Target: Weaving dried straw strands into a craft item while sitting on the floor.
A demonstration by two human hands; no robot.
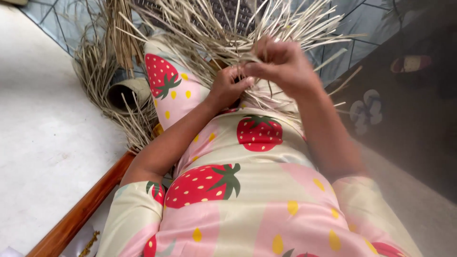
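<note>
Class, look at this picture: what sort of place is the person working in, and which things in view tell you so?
Probably a home floor or porch used for hand weaving: tiled floor, slippers lying nearby, and loose dried straw strips that both hands are working.

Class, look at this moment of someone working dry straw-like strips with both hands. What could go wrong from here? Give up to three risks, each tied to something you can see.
1. Both the left hand and right hand pinch thin dry strips; these look brittle and might snap or cut fingers.
2. Loose strip ends fan out in every direction, so they could tangle.
3. The work rests on the lap's strawberry-print fabric; stiff ends may snag it.
</note>
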